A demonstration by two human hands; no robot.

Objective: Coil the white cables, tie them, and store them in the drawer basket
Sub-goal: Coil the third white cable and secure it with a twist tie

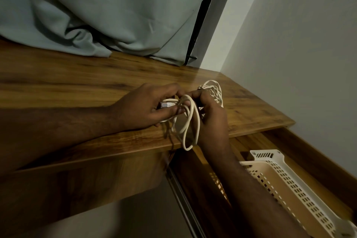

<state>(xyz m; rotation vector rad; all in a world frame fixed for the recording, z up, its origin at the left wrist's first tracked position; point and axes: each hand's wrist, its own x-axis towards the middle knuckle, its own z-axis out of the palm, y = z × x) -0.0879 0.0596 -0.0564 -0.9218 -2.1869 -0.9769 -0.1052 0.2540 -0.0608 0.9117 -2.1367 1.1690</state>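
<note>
**Both hands on a white cable above the tabletop's near edge**

The left hand (146, 105) lies low over the wooden tabletop (77, 83), fingers curled around one end of a white cable (190, 121); the cable's clear plug (166, 104) shows between the thumb and the fingers. The right hand (209, 116) comes in from the near right, its fingers curled and pinching the same cable just right of the left hand, so that the two hands almost touch. From between them several loose loops of the cable hang down toward the near side, the lowest loop dropping past the tabletop's near edge.

Just beyond the right hand, on the far right part of the tabletop, a second bundle of white cable (214, 89) lies coiled; a small dark tie or clip (200, 88) seems to sit at its left side, though it is too small to be sure.

Below the tabletop on the near right, a wooden drawer (301, 152) stands pulled out. A cream perforated plastic basket (286, 183) sits inside it, partly hidden by the right forearm. A pale green curtain (116, 9) hangs at the far side, its hem bunched on the tabletop.
</note>
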